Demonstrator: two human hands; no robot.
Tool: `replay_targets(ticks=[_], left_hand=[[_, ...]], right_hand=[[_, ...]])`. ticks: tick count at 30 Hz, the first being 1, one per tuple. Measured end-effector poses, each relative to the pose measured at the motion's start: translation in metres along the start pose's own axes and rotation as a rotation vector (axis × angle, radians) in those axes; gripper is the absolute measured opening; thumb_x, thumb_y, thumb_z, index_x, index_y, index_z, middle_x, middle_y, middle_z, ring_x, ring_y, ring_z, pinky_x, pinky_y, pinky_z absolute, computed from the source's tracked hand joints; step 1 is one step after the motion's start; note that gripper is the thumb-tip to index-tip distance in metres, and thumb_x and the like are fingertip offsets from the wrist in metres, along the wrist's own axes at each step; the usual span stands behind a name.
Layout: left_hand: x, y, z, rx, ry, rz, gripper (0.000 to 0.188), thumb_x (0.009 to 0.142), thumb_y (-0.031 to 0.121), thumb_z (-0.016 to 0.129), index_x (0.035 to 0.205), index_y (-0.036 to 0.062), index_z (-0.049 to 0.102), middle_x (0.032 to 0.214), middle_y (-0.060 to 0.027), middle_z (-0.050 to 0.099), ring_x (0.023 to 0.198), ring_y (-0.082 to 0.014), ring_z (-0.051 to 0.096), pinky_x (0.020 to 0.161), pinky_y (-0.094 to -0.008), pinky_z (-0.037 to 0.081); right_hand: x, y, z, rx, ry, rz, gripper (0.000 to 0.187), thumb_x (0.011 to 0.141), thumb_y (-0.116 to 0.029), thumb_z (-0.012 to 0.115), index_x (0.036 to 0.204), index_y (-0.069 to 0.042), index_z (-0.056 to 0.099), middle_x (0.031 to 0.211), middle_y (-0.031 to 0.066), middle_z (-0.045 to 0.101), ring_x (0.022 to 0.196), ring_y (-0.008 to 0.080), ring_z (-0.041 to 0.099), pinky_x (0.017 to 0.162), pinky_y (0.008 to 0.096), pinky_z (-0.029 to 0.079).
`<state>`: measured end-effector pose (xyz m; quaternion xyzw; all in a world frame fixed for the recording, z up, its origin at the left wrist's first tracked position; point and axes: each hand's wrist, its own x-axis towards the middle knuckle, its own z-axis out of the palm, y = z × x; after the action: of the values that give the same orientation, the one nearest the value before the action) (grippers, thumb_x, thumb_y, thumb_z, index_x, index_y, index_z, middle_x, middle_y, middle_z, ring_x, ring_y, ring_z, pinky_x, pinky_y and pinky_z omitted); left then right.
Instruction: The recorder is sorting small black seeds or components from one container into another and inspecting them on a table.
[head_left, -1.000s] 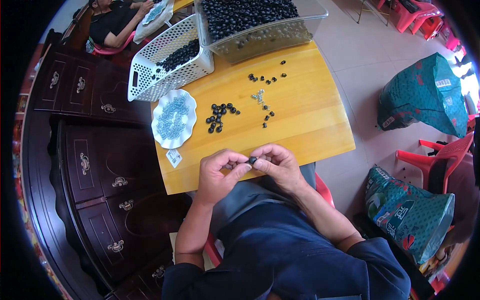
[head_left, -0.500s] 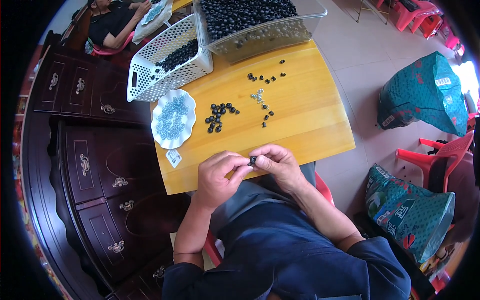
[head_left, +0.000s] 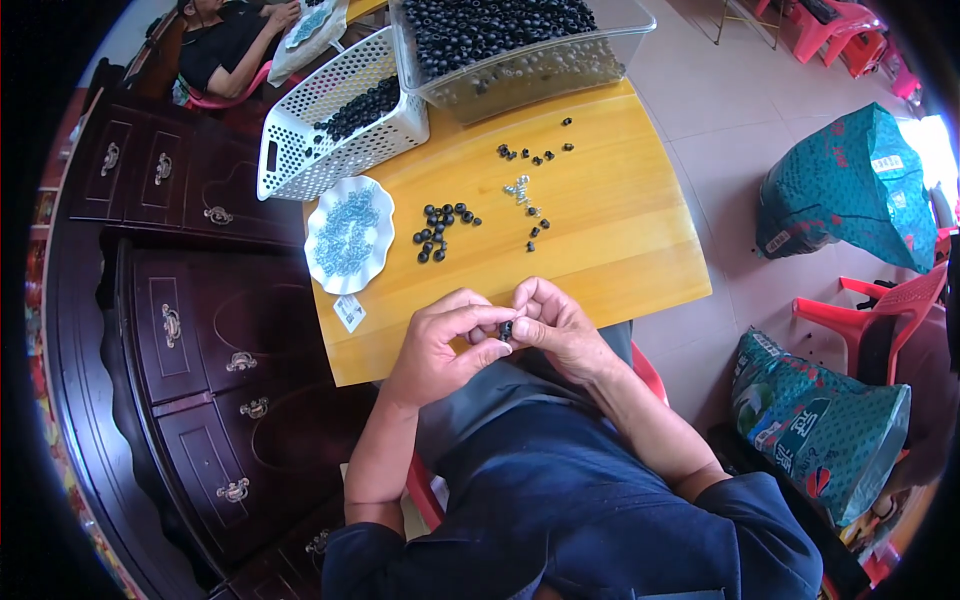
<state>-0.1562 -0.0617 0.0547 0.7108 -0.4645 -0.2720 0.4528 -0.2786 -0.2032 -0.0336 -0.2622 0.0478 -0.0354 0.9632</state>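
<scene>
Just over the table's near edge, a small black round plastic piece (head_left: pixel 506 329) sits between my two hands' fingertips. My left hand (head_left: pixel 440 345) is closed on it from the left, index finger above and thumb below. From the right, my right hand (head_left: pixel 560 338) pinches the same piece with thumb and forefinger. A cluster of black round pieces (head_left: pixel 438 232) lies on the wooden table (head_left: pixel 610 240) beyond my left hand. Farther right are small clear pieces (head_left: pixel 518 188) and several smaller black parts (head_left: pixel 538 160). A scalloped white dish (head_left: pixel 379 255) holds many clear bluish pieces (head_left: pixel 345 232).
At the table's far side stand a white perforated basket (head_left: pixel 290 165) and a clear plastic bin (head_left: pixel 500 97), both with black pieces. Dark drawers (head_left: pixel 240 330) flank the left. Teal sacks (head_left: pixel 820 190) and a red stool (head_left: pixel 860 310) are on the right. Another person (head_left: pixel 225 60) sits far left.
My left fingers have shifted over the black piece, the index finger now reaching across its top. My right forefinger has lifted slightly. The pieces on the table keep their layout.
</scene>
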Motion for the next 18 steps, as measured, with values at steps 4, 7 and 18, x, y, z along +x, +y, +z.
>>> replay_targets(ticks=[4, 7, 18], left_hand=[[-0.001, 0.0, 0.002, -0.032, 0.008, -0.036, 0.028, 0.075, 0.0, 0.079, 0.103, 0.0006, 0.073, 0.084, -0.0048, 0.063, 0.072, -0.0129, 0.06, 0.067, -0.0249, 0.049], [-0.002, 0.001, 0.005, -0.027, 0.032, -0.011, 0.026, 0.075, 0.0, 0.079, 0.1, 0.0008, 0.072, 0.083, -0.0046, 0.063, 0.072, -0.013, 0.06, 0.066, -0.025, 0.048], [-0.006, -0.007, 0.012, -0.007, 0.093, 0.07, 0.021, 0.077, -0.001, 0.078, 0.096, 0.0006, 0.071, 0.08, -0.0052, 0.062, 0.069, -0.0137, 0.058, 0.064, -0.0255, 0.046]], right_hand=[[0.0, 0.002, -0.001, -0.023, 0.007, -0.007, 0.021, 0.093, -0.013, 0.072, 0.103, -0.01, 0.054, 0.088, -0.0014, 0.062, 0.086, 0.0084, 0.061, 0.08, 0.0237, 0.049], [-0.001, 0.003, -0.002, -0.019, 0.004, -0.022, 0.021, 0.092, -0.013, 0.073, 0.102, -0.01, 0.054, 0.088, -0.0013, 0.063, 0.086, 0.0079, 0.061, 0.079, 0.023, 0.049], [-0.001, 0.008, -0.003, -0.053, 0.023, -0.042, 0.018, 0.093, -0.013, 0.072, 0.097, -0.009, 0.055, 0.086, -0.0004, 0.064, 0.084, 0.0078, 0.06, 0.077, 0.0229, 0.048]])
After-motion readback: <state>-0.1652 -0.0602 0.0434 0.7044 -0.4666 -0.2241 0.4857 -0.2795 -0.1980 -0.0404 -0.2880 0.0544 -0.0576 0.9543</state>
